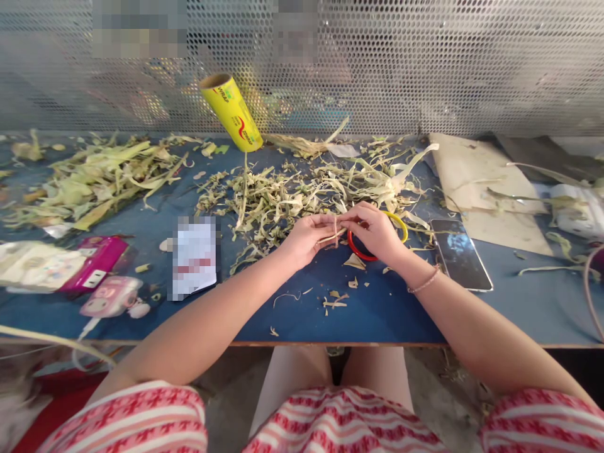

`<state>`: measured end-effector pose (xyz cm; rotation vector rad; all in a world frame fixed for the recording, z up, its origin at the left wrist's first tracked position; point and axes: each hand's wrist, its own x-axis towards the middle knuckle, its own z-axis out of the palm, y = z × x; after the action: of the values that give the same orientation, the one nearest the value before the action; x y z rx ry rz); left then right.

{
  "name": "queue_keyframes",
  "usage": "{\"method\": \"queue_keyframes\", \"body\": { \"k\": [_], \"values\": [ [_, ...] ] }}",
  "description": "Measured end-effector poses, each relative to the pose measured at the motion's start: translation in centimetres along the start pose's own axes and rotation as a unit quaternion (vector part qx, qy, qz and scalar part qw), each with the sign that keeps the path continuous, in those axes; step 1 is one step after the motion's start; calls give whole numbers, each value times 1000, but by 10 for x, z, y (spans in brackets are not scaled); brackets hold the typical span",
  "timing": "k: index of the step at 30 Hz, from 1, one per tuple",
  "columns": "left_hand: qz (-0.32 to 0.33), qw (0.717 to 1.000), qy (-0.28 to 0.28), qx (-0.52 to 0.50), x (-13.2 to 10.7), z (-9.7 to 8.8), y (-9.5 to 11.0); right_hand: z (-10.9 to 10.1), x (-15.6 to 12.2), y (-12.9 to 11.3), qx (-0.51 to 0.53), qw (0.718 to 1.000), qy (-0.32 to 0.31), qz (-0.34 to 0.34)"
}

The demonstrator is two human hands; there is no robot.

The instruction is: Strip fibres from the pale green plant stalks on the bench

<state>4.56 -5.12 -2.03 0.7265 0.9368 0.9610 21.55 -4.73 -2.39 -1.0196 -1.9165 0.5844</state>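
Note:
Just behind the table's front middle, my left hand [306,239] has its fingers closed on a thin pale strip of dried leaf [326,240]. A narrow pinkish band [336,233] runs upright across the left fingertips. My right hand [372,229] meets it from the right, its fingertips pinched at the strip's far end. A red loop [361,251] and a yellow loop [402,228], like scissor handles, show around the right hand; blades are hidden, and I cannot tell whether the hand holds them. Beyond both hands lies a heap of curled dried leaf scraps [268,201].
A leaf pile [94,176] lies back left. A yellow cardboard tube [233,116] tilts near the perforated metal screen [391,69]. Phones lie left [194,258] and right [460,255]. A magenta item [101,258], pink case [113,296] and cardboard [481,182] flank the work area.

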Motion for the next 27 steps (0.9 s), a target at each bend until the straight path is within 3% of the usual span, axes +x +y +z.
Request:
{"method": "queue_keyframes", "body": {
  "k": [9, 16, 27],
  "values": [
    [37, 999, -10, 12, 2, -1, 3, 0, 1, -2, -6, 1000, 4, 16],
    [11, 1000, 25, -13, -3, 4, 5, 0, 1, -2, 3, 1000, -15, 18],
    [24, 999, 2, 29, -4, 4, 5, 0, 1, -7, 20, 999, -1, 44]
  ]
}}
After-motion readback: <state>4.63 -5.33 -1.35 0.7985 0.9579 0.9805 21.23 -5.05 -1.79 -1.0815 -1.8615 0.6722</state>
